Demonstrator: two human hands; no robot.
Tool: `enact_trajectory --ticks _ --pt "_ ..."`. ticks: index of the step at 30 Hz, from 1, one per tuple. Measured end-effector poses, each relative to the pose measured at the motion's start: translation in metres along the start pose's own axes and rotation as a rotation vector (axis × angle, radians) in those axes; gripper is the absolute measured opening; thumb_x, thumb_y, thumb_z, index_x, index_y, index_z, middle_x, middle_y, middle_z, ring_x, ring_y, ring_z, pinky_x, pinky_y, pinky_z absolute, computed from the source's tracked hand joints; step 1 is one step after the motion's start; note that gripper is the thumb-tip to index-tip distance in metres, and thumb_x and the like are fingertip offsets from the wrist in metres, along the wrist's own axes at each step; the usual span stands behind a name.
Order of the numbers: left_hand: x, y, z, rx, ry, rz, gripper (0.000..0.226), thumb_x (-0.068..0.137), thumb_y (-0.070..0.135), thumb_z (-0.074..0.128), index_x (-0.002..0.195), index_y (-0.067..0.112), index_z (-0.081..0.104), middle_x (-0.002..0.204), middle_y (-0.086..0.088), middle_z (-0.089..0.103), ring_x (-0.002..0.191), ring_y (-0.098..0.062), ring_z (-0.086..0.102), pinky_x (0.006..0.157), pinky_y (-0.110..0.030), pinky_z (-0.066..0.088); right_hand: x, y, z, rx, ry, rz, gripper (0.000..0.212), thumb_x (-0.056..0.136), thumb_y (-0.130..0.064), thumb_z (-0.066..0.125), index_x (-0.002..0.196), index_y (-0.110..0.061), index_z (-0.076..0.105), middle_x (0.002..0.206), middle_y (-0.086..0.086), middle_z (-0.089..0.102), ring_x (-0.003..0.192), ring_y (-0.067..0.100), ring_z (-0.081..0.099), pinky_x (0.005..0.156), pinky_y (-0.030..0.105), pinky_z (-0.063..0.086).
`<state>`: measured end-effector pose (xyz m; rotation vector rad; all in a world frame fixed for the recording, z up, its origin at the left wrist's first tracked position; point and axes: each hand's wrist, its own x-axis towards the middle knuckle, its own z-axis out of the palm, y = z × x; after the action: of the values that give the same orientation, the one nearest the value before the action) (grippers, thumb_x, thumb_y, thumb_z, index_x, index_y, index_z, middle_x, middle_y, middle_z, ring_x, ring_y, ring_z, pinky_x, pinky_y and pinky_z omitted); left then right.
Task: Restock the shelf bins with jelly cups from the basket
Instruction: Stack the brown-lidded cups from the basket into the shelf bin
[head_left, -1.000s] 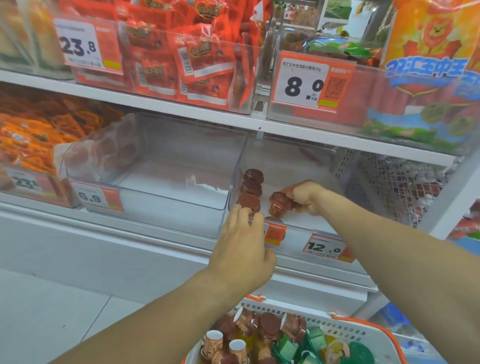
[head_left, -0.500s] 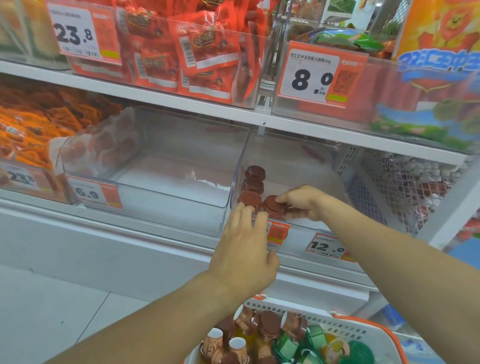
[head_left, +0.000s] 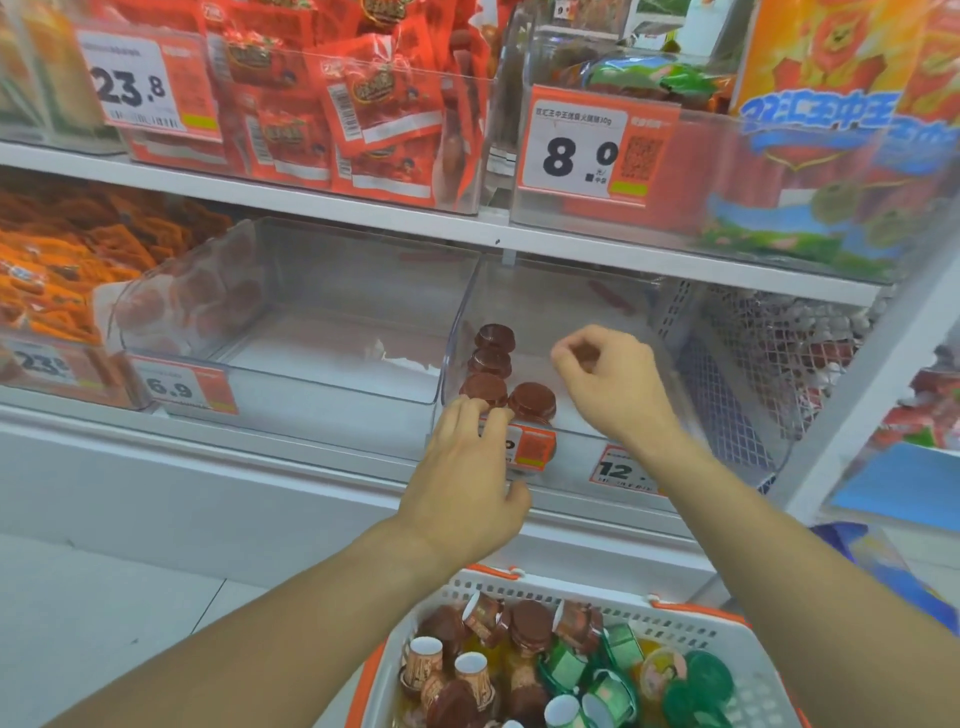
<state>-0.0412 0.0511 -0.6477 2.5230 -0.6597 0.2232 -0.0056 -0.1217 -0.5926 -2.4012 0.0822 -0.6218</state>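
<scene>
A: Cups, brown-lidded ones. Where do they sit?

B: Four brown jelly cups (head_left: 498, 373) stand in the clear bin (head_left: 582, 457) on the lower shelf: three in a row from front to back along the bin's left wall, and a fourth just right of the front one.

A: And the hands?

B: The left hand (head_left: 462, 483) rests on the bin's front edge, its fingers fairly straight over the rim and over part of an orange price tag (head_left: 535, 447), fingertips close to the front cup. The right hand (head_left: 610, 382) hangs above the bin floor, right of the cups, fingers loosely curled with nothing in them.

A: The basket?

B: The white basket (head_left: 727, 644) with orange trim sits below the arms, holding more brown cups, some green-lidded and yellow ones, several tipped over.

A: Anything beside the bin?

B: Another clear bin (head_left: 291, 384) to its left, tagged 6.9. Red packets (head_left: 363, 104) fill the shelf above.
</scene>
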Motion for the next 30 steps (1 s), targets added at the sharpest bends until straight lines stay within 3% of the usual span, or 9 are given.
enact_trajectory --ticks 3,6,9,11,13,16,21,26,30 --pt "-0.003 0.003 0.003 0.013 0.204 -0.009 0.047 0.079 0.022 0.06 0.124 0.011 0.053 0.127 -0.006 0.046 0.122 -0.024 0.04 0.102 -0.037 0.042 -0.061 -0.005 -0.016 0.177 0.155 -0.123 0.015 0.093 -0.018 0.063 0.077 -0.019 0.065 0.059 -0.009 0.059 0.061 0.01 0.057 0.053 0.017 0.043" --pt "-0.005 0.003 0.018 0.044 0.344 0.054 0.025 0.078 0.019 0.056 0.103 0.014 0.056 0.106 -0.004 0.054 0.099 -0.023 0.049 0.084 -0.035 0.044 -0.109 0.025 -0.005 0.156 0.063 -0.052 0.018 0.092 -0.019 0.063 0.075 -0.025 0.061 0.048 -0.001 0.052 0.052 0.016 0.052 0.05 0.025 0.038" --pt "-0.016 0.004 0.046 -0.07 -0.094 -0.121 0.008 0.087 0.02 0.054 0.094 0.018 0.056 0.093 0.0 0.063 0.091 -0.025 0.059 0.076 -0.039 0.05 -0.13 0.068 0.02 0.019 -0.26 0.096 0.015 0.091 -0.026 0.06 0.076 -0.027 0.059 0.051 -0.006 0.054 0.053 0.011 0.053 0.054 0.028 0.041" --pt "-0.026 -0.003 0.073 0.044 -0.443 -0.232 0.018 0.091 0.025 0.055 0.105 0.015 0.056 0.104 -0.006 0.065 0.098 -0.027 0.061 0.077 -0.034 0.049 -0.139 0.098 0.036 -0.15 -0.62 0.196 0.013 0.091 -0.034 0.06 0.087 -0.023 0.065 0.074 -0.006 0.063 0.076 0.015 0.062 0.067 0.03 0.048" --pt "-0.039 -0.015 0.103 0.177 -0.622 -0.301 0.031 0.094 0.032 0.054 0.117 0.012 0.054 0.115 -0.009 0.063 0.103 -0.028 0.061 0.078 -0.033 0.049 -0.152 0.128 0.046 -0.308 -0.874 0.309 0.031 0.092 -0.04 0.059 0.102 -0.012 0.066 0.097 0.006 0.067 0.094 0.024 0.065 0.076 0.032 0.05" --pt "-0.051 -0.03 0.143 0.176 -0.568 -0.479 0.049 0.099 0.04 0.047 0.135 0.008 0.047 0.133 -0.013 0.058 0.113 -0.029 0.061 0.087 -0.037 0.052 -0.17 0.157 0.055 -0.381 -0.807 0.39 0.036 0.094 -0.039 0.057 0.118 -0.012 0.055 0.115 0.009 0.064 0.102 0.025 0.063 0.074 0.03 0.046" --pt "-0.068 -0.04 0.208 0.109 -0.414 -0.747 0.083 0.089 0.055 0.055 0.15 0.005 0.028 0.148 -0.017 0.04 0.135 -0.032 0.043 0.111 -0.041 0.039 -0.183 0.185 0.07 -0.237 -0.677 0.524 0.04 0.095 -0.042 0.057 0.119 -0.01 0.054 0.104 0.006 0.067 0.093 0.023 0.064 0.076 0.031 0.051" --pt "-0.07 -0.048 0.228 0.146 -0.265 -0.708 0.052 0.081 0.055 0.059 0.12 0.02 0.056 0.125 -0.005 0.055 0.124 -0.028 0.046 0.107 -0.045 0.038 -0.186 0.201 0.08 -0.157 -0.668 0.581 0.049 0.084 -0.047 0.07 0.116 -0.014 0.053 0.107 0.003 0.066 0.1 0.023 0.064 0.078 0.03 0.05" --pt "-0.074 -0.051 0.221 0.028 -0.201 -0.626 0.023 0.069 0.053 0.06 0.077 0.031 0.061 0.079 0.011 0.067 0.087 -0.015 0.063 0.088 -0.041 0.054 -0.182 0.201 0.082 -0.103 -0.647 0.581 0.045 0.079 -0.04 0.078 0.109 -0.017 0.053 0.099 -0.002 0.065 0.09 0.017 0.061 0.077 0.028 0.05"
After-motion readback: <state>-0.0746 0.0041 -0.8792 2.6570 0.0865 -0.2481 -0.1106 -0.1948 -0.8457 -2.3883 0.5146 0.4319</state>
